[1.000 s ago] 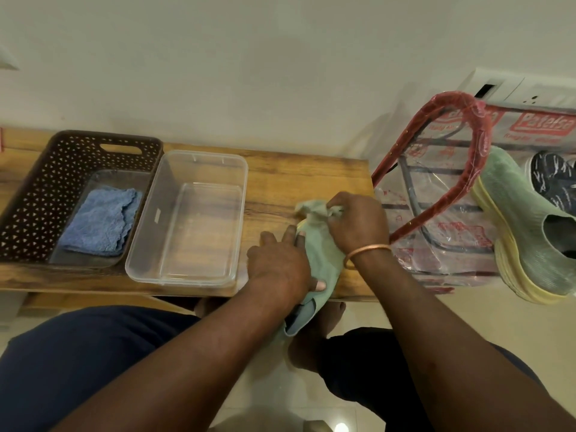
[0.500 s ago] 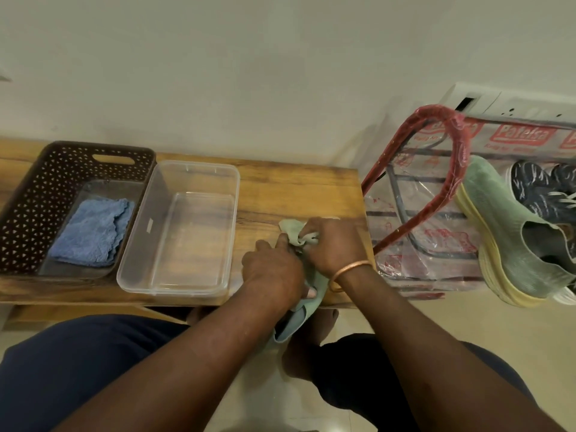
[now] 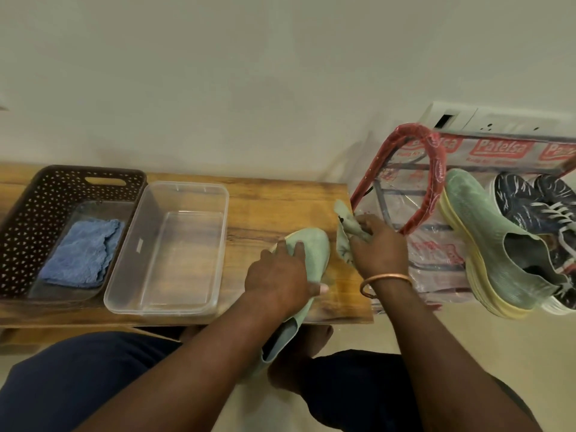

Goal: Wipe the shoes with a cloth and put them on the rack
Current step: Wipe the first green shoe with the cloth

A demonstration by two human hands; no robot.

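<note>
Right, head view: your left hand (image 3: 277, 279) grips the shoe (image 3: 314, 244) on the bench (image 3: 280, 201), toe away from you, heel overhanging the near edge. Your right hand (image 3: 380, 251) pinches the cloth (image 3: 343, 222) just right of the toe; rack (image 3: 434, 151) lies further right.

My left grip (image 3: 280, 283) lies palm-down on the shoe (image 3: 314, 247), fingers over its toe, thumb hooked round its side. My right grip (image 3: 378, 247), just beside it, pinches the bunched cloth (image 3: 344, 219). Both forearms reach forward; a bangle (image 3: 386, 279) rings my right wrist.
</note>
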